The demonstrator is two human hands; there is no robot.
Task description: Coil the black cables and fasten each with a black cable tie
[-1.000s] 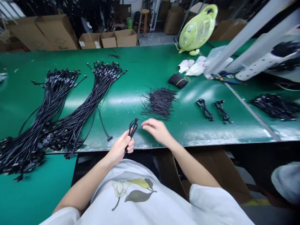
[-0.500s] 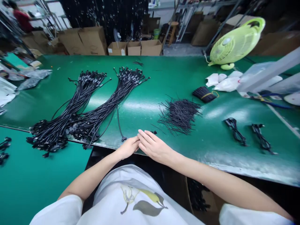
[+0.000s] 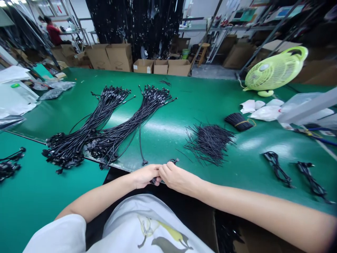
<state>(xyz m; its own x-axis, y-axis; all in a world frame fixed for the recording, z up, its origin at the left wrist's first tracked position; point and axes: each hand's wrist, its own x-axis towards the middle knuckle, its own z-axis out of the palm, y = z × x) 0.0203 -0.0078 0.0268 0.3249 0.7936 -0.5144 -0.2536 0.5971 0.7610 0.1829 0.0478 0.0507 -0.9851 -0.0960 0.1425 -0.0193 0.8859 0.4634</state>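
Note:
My left hand [image 3: 147,175] and my right hand [image 3: 172,175] meet at the table's front edge, fingers closed around a black cable [image 3: 173,160]. One end of it sticks out beyond my right knuckles; a dark plug [image 3: 153,181] shows under my left fingers. Most of the cable is hidden by the hands. A single cable from the nearer bundle ends in a plug [image 3: 144,162] just beyond my left hand. To the right of my hands lies a loose pile of black twist ties [image 3: 212,144]. Two fanned bundles of black cables [image 3: 86,131] [image 3: 134,119] spread out on the left.
Two coiled cables [image 3: 277,168] [image 3: 312,179] lie at the right. Behind the pile sit a banded bundle of ties [image 3: 238,122], white wrapped packets [image 3: 265,109] and a green fan [image 3: 276,68]. Cardboard boxes [image 3: 119,58] stand past the far edge. A person in red [image 3: 54,33] sits far left.
My fingers have gone from stretched and laid together to curled around the cable, whose end now shows beyond the right hand. The view has tilted up and shifted left.

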